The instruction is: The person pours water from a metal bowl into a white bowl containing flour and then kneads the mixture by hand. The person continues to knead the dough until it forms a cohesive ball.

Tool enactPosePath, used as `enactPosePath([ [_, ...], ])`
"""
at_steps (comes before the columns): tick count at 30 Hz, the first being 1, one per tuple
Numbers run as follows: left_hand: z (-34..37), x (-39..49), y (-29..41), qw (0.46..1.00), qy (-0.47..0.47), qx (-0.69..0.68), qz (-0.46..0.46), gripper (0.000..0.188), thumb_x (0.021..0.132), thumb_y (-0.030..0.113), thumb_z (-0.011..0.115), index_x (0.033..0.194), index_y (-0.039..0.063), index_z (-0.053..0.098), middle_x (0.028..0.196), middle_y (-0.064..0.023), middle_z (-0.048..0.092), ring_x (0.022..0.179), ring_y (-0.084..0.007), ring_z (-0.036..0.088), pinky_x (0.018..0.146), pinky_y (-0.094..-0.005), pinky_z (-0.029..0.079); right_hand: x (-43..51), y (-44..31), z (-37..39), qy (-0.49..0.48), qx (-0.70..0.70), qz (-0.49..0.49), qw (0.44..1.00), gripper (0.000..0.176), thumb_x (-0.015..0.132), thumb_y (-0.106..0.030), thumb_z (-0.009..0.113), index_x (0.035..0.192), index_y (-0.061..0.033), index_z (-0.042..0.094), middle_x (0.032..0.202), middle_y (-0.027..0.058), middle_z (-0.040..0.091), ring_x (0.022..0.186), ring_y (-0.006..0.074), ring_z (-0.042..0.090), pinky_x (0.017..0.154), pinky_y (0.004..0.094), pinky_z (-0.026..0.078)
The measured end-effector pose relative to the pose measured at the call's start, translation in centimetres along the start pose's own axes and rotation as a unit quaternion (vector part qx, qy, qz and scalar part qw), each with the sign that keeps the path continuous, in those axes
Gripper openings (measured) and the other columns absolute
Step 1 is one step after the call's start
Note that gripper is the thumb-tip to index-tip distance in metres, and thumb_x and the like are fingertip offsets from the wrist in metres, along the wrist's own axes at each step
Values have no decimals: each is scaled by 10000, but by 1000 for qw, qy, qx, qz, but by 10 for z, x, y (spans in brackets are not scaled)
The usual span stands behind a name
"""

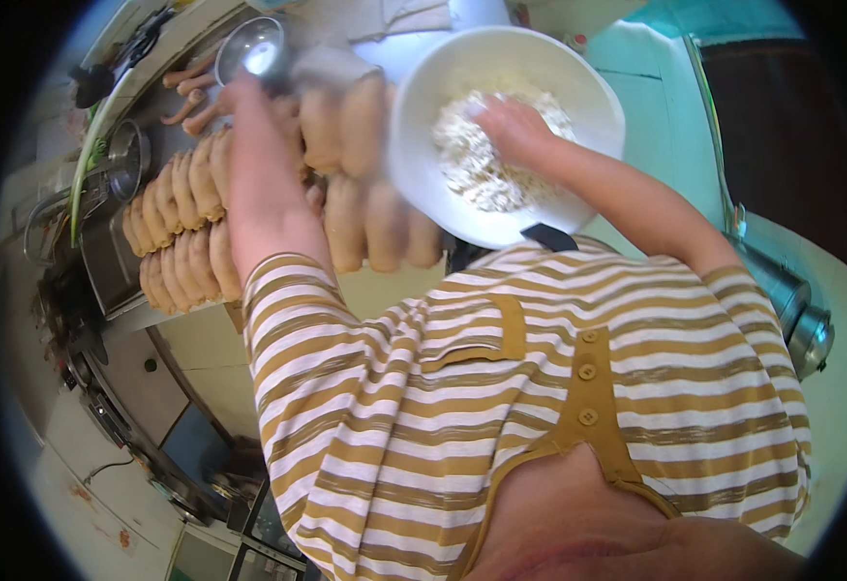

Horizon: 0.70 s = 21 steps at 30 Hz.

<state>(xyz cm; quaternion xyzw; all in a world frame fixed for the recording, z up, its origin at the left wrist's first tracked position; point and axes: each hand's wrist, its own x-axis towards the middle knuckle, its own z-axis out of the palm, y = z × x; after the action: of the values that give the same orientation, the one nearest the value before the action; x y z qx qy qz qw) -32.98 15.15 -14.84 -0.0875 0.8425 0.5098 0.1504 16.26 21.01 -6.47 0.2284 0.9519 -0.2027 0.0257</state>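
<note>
My left hand (243, 88) is at the near rim of a small shiny metal bowl (252, 51) and appears to grip it. Blur hides its fingers. My right hand (516, 132) reaches into a large white basin (423, 138). Its fingertips touch a crumbly, flour-like white mixture (478, 174) and are partly lost in it. Beneath and beside my left forearm lie rows of what look like whole plucked poultry (190, 185), pale tan and packed side by side. More of these larger pale pieces (362, 218) lie between that forearm and the basin.
Thin tan pieces, perhaps necks or legs (195, 98), lie near the metal bowl. Farther left are a long green stalk (86, 163) and another metal bowl (129, 160) by a sink (108, 254). A metal canister (808, 338) stands at the right.
</note>
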Motion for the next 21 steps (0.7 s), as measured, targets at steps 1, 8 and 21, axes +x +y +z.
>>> enactPosePath([
  [1, -3, -29, 5, 999, -26, 14, 36, 522, 891, 311, 677, 1213, -83, 562, 1083, -205, 632, 926, -295, 643, 643, -411, 595, 2, 3, -1, 16, -6, 0, 1000, 348, 764, 8, 642, 1090, -113, 644, 1099, 190, 625, 1011, 392, 619, 847, 468, 513],
  [8, -53, -184, -6, 941, -148, -111, 284, 456, 936, 218, 586, 1260, -100, 541, 1201, -219, 605, 1113, -276, 572, 974, -361, 440, 7, 4, -6, -41, 5, -59, 997, 400, 745, 22, 658, 1119, -119, 651, 1127, 161, 614, 1068, 381, 596, 868, 454, 506],
  [21, -52, -360, -91, 939, -152, 1, 310, 395, 978, 104, 516, 1333, -66, 486, 1292, -202, 572, 1190, -259, 557, 1018, -352, 427, 74, 48, -4, 9, 68, 99, 993, 508, 771, -103, 641, 1270, -29, 577, 1316, 260, 544, 1185, 386, 580, 994, 437, 494],
])
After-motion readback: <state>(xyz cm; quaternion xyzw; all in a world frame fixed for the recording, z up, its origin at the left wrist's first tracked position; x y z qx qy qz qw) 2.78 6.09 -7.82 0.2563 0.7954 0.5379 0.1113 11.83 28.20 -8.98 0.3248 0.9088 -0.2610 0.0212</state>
